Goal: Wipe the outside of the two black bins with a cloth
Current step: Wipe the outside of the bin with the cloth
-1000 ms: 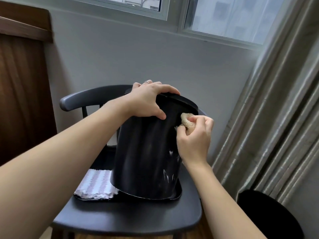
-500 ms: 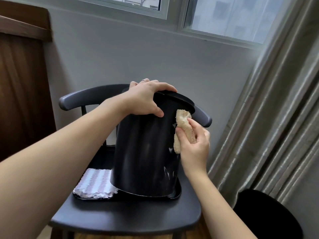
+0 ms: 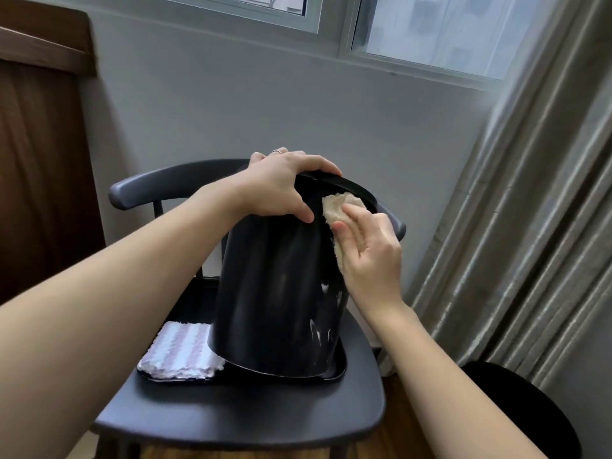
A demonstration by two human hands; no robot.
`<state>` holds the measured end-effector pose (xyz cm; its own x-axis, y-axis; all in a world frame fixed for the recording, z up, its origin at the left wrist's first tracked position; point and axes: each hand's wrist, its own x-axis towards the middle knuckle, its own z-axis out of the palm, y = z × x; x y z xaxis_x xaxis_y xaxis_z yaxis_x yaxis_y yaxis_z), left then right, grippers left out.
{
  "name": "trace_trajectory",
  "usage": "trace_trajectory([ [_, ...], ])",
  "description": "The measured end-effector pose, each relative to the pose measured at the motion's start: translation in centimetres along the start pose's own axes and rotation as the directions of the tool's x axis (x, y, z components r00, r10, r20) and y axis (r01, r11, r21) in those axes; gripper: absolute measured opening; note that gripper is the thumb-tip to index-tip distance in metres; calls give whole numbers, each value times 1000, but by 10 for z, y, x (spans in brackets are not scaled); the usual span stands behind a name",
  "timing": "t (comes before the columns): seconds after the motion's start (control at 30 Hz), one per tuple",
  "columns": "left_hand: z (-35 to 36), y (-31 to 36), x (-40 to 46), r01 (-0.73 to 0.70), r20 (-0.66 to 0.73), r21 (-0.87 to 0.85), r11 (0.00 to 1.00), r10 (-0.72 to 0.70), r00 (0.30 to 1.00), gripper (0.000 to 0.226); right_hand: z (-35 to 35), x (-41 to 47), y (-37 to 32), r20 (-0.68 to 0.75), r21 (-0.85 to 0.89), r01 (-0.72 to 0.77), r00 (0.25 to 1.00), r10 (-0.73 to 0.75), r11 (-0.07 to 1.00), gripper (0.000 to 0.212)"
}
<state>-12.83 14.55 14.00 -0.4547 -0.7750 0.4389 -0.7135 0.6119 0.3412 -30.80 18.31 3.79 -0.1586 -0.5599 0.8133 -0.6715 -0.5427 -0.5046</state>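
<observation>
Fingers (image 3: 359, 226) of right hand (image 3: 371, 256): flat, pressing beige cloth (image 3: 341, 203) against black bin (image 3: 278, 293) (tilted, on tray (image 3: 337, 369), chair (image 3: 265, 412) seat). Left hand (image 3: 281, 187): curled over rim.

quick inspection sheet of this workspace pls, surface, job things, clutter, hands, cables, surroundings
surface: dark wooden chair seat carrying a shallow black tray.
job's things: tall black cylindrical bin tilted on the tray, pale smears low on its side; crumpled beige cloth against its upper wall; second black bin on the floor at the right, partly cut off.
clutter: folded pink-and-white striped cloth on the tray, beside the tilted bin.
hands: left hand grips the bin's rim; right hand presses the beige cloth to the bin with straight fingers.
cables: nothing seen.
surroundings: grey wall, window above, grey curtain at the right, brown wooden panel at the left.
</observation>
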Motion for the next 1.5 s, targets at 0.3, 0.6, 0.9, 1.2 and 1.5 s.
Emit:
trace_trajectory([
  [0.3,2,0,2,9,-48,-51,999,-11,999,57,-6,10,0,-23,45,-30,999,31,999,33],
  [0.6,9,18,14,13,1,132,991,-13,1000,66,0,7,-2,18,-2,-146,989,146,989,35],
  [0.9,-1,2,13,47,35,-34,998,-46,998,71,-7,26,-1,57,-56,-6,998,9,998,32],
  [1.2,-12,1,7,38,132,-77,996,-28,991,76,-17,16,0,188,-150,229,962,-200,962,35],
  [1.5,-15,-4,4,50,154,-101,994,-34,988,78,-12,4,-6,211,-167,300,941,-263,939,34],
])
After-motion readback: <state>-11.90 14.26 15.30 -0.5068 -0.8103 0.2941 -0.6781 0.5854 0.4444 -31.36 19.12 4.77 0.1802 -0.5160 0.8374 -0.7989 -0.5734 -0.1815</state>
